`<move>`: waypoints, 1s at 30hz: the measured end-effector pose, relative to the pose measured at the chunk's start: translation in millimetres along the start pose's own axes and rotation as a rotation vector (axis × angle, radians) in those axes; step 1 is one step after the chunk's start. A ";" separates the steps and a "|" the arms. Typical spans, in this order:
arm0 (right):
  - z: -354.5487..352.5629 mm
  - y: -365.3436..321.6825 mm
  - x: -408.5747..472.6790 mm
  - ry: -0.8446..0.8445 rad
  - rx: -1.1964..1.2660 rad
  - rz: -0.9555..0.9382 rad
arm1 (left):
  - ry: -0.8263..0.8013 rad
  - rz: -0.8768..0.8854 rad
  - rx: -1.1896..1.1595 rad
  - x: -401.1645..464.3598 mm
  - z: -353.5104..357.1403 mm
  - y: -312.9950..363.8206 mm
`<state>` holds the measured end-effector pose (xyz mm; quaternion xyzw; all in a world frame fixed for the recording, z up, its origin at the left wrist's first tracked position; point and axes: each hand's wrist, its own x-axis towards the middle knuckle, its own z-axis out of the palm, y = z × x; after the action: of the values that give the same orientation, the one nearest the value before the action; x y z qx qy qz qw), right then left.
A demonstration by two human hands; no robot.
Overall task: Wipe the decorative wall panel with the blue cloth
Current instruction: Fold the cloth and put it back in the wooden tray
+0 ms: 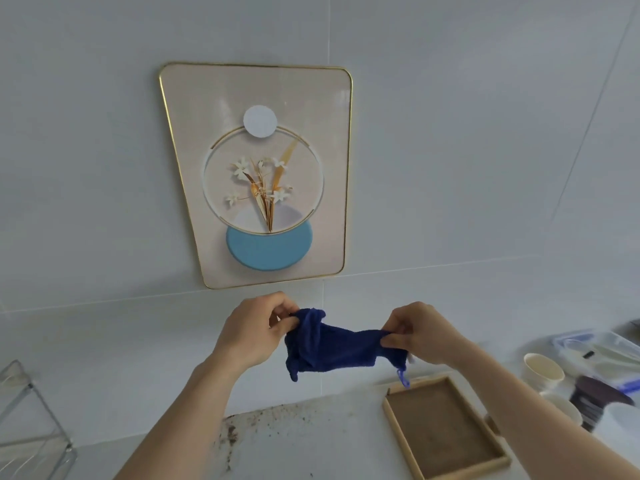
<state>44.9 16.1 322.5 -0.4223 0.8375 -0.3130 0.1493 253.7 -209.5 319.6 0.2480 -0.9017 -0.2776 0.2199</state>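
While both hands work below it, the wall panel hangs on the pale tiled wall above the worktop's back edge: gold-rimmed and beige, with white flowers in a ring, a white disc above and a light blue disc below. Dark specks stain the worktop near its back edge. At the right lies a shallow wooden tray with a brown floor. A glass rack stands at the left edge. The blue cloth hangs bunched in the air below the panel, apart from it, with the left hand and right hand each pinching an end. A cream cup sits at the right edge among blurred containers.
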 end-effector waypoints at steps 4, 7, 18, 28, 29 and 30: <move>-12.6 35.8 -2.5 0.090 -0.109 0.032 | -0.048 -0.039 0.097 6.5 27.5 7.3; -20.8 59.0 -7.8 0.095 -0.151 0.075 | -0.096 -0.063 0.124 11.3 59.4 17.6; -42.7 168.1 -21.7 0.116 -0.187 0.241 | -0.247 -0.129 0.115 36.1 195.1 75.7; -19.8 251.5 -5.4 0.181 -0.105 0.354 | -0.321 -0.257 0.049 48.4 312.1 87.4; -15.7 257.2 -3.2 0.190 -0.095 0.352 | -0.317 -0.262 0.038 49.1 321.5 85.3; -11.4 262.0 -1.6 0.199 -0.083 0.347 | -0.318 -0.265 0.033 48.8 330.0 83.1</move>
<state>-120.8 139.2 160.8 -0.2443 0.9206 -0.2879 0.0998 12.3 -48.0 135.6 0.3210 -0.8889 -0.3251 0.0322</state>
